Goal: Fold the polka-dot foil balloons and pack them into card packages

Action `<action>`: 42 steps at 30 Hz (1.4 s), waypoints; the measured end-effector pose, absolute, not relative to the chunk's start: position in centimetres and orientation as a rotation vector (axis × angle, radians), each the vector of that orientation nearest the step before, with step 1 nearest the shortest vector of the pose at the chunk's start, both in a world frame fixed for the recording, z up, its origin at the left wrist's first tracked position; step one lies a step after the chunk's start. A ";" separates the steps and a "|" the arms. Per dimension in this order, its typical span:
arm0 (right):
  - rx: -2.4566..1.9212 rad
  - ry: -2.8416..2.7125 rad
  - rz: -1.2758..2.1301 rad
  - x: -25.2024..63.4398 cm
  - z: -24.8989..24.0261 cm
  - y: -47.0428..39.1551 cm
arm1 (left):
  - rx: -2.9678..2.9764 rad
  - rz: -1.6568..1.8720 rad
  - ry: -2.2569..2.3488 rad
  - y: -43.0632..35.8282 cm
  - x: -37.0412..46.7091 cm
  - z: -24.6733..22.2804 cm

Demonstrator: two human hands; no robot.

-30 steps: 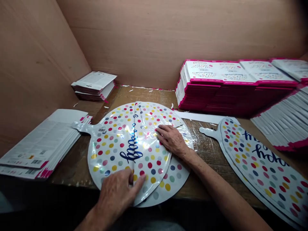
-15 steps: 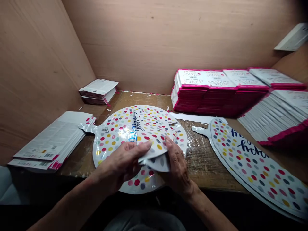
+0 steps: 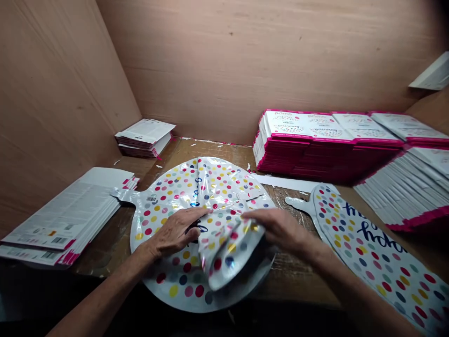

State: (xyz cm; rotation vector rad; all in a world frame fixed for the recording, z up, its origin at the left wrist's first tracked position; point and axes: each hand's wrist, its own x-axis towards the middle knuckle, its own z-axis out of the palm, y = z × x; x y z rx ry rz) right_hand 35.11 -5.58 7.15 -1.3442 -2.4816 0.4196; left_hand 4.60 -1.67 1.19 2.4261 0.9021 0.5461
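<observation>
A round foil balloon (image 3: pixel 164 281) with coloured dots lies flat on the cardboard surface, its tail pointing left. On top of it, a folded dotted foil sheet (image 3: pixel 217 182) has its lower part bent up and bulging at the right. My left hand (image 3: pixel 180 229) rests on the foil at the fold's left edge, fingers stretched and thumb apart. At the fold's upper right is my right hand (image 3: pixel 277 224), blurred, its fingertips pressed to the foil; whether they pinch it is hard to see.
More dotted balloons (image 3: pixel 379 252) with dark lettering lie at the right. Stacks of pink-edged cards (image 3: pixel 315 126) stand at the back right. White printed cards (image 3: pixel 70 210) lie at the left, with a smaller stack (image 3: pixel 145 131) behind. Wooden walls (image 3: pixel 238 61) enclose the back and left.
My hands have moved apart, the right one outward. The small folded flap between them has loosened into a larger bulging fold. My left hand has opened out. The view has shifted slightly.
</observation>
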 end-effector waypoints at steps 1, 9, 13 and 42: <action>-1.455 -2.451 0.587 35.1 8.6 -3.0 | 2.372 0.552 0.935 -1.5 4.5 1.5; -1.469 -1.634 1.059 36.0 9.2 5.4 | 1.814 0.581 1.777 1.1 8.2 3.0; -1.398 -1.626 1.144 39.7 4.5 0.2 | 1.727 0.534 1.801 2.7 8.4 2.2; -1.773 -2.818 -0.367 31.1 2.5 2.4 | 2.331 0.356 1.676 7.7 9.7 -1.1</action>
